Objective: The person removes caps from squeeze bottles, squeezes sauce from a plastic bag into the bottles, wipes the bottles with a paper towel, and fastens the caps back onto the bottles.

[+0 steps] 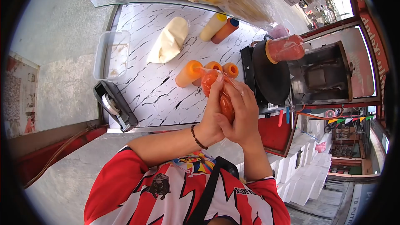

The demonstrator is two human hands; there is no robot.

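Both my hands are wrapped round a clear plastic bag of red-orange sauce [226, 105] above the counter. My left hand [211, 121], with a dark beaded bracelet at its wrist, presses on the near left side. On the other side, the fingers of my right hand [245, 114] curl over the bag. The bag's narrow end points at the top of an orange squeeze bottle [187, 75]; whether it goes inside is unclear. Close behind the bag stand two more orange bottles, one partly hidden and the other an orange bottle [230, 70] showing its round top.
On the marbled counter [154, 100] lie a cream-coloured bag [170, 41], a clear plastic tub [112, 54] and a tape dispenser [115, 106]. A yellow-capped bottle [213, 27] stands beside a blue-capped bottle [225, 31]. To the right, a black pan [271, 77] sits near a wrapped red bundle [286, 48].
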